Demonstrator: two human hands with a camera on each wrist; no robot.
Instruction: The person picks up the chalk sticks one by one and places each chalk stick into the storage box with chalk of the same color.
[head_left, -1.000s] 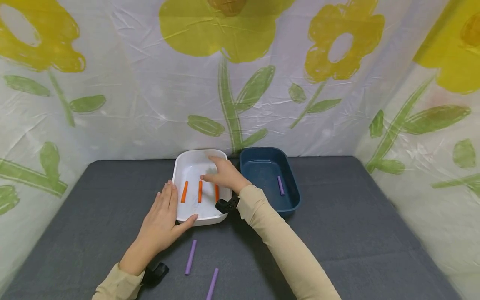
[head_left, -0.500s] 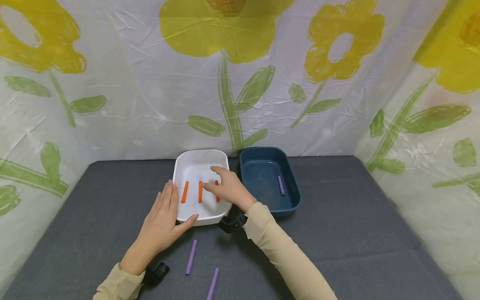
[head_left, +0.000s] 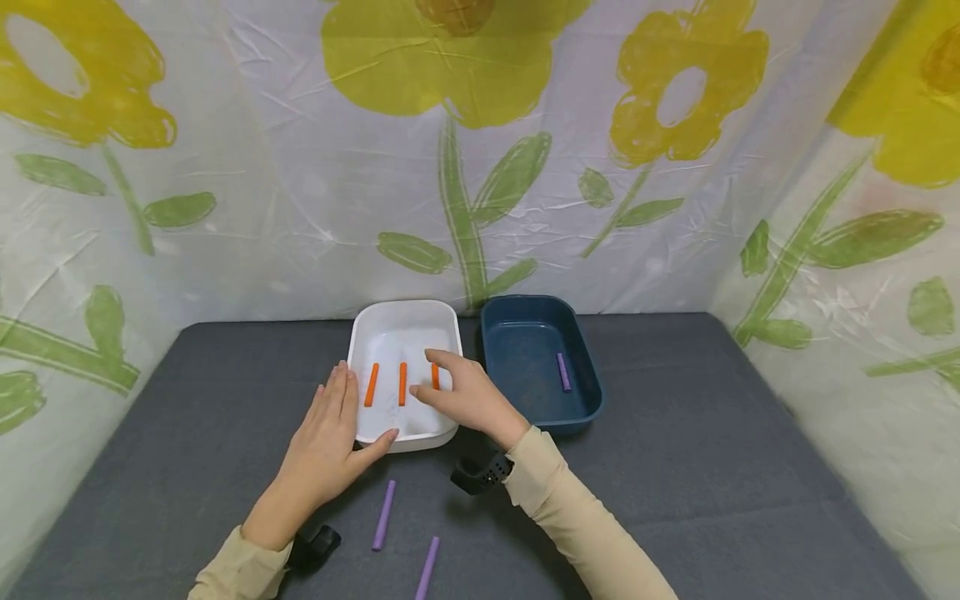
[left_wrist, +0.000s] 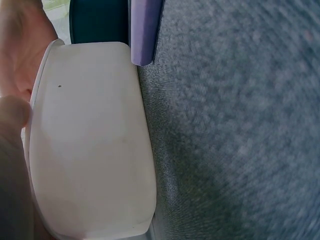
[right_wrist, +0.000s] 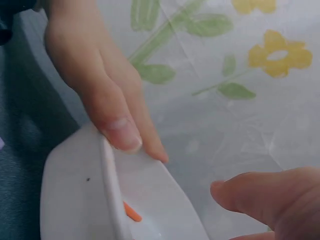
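Note:
A white tray point(head_left: 401, 323) holds three orange sticks point(head_left: 402, 384) lying roughly parallel. My left hand point(head_left: 318, 454) rests at its near left corner, straight fingers along the left side and thumb at the front rim. In the right wrist view, that left hand point(right_wrist: 97, 82) touches the tray's rim. Over the tray's right part hovers my right hand point(head_left: 480, 400), thumb and index finger spread apart with nothing between them. It partly covers the rightmost orange stick point(head_left: 435, 375). The left wrist view shows the tray's white outer wall point(left_wrist: 95, 140) up close.
Right of the white tray stands a dark blue tray point(head_left: 517, 383) with one purple stick point(head_left: 563, 372) inside. Two more purple sticks, one farther point(head_left: 383, 516) and one nearer point(head_left: 427, 569), lie on the grey cloth. A flower-printed curtain point(head_left: 300, 208) hangs behind the table.
My right hand has drawn back toward me and slightly right across the white tray, its fingers still apart. The left hand and the sticks stay where they were.

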